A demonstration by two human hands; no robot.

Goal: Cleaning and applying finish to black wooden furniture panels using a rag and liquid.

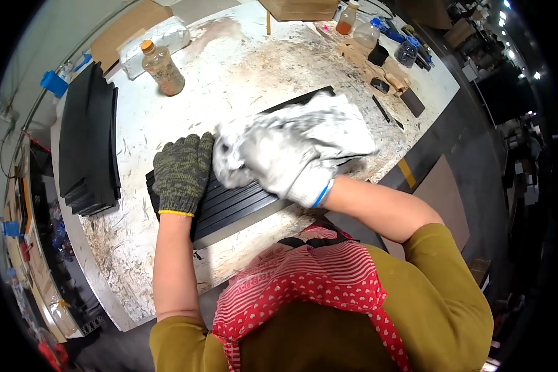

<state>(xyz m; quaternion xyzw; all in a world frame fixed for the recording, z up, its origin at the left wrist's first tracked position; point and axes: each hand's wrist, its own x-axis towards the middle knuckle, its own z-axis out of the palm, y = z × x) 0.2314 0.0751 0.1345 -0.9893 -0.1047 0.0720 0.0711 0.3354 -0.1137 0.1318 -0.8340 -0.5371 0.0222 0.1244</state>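
Note:
In a dark green camouflage knit glove with a yellow cuff, my left hand (183, 170) lies flat, fingers stretched out, on the left end of a row of long black strips (235, 208). My right hand (285, 162), in a white glove with a blue-edged cuff, is smeared by motion. It holds a crumpled white cloth (338, 127) with grey smudges against the strips. The cloth hides much of their middle and right part. A black end of the strips (319, 94) shows beyond the cloth.
A stack of black sheets (88, 139) lies at the table's left. Behind it stand an orange-capped bottle (163, 69) and a white wrapped package (158, 44). Bottles, a black cup (378, 56) and small tools crowd the far right. The stained white table (121, 273) has a curved edge.

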